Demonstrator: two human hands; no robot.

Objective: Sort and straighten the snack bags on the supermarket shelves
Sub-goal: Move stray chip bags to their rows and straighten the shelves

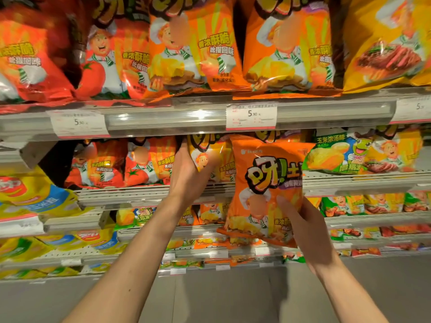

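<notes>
The right hand (307, 227) is gripping an orange snack bag (263, 190) by its lower right corner, holding it upright in front of the second shelf (151, 194), while the left hand (189, 178) is reaching onto that shelf, fingers curled around another orange bag (210, 159) standing there.

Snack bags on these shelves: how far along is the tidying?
Partly done. The top row already stands upright, facing out. In hand: the right hand holds an orange bag off the shelf, while the left hand reaches among the bags on the second shelf, seemingly making room. Left: the yellow and blue bags at lower left lie tilted.
</notes>
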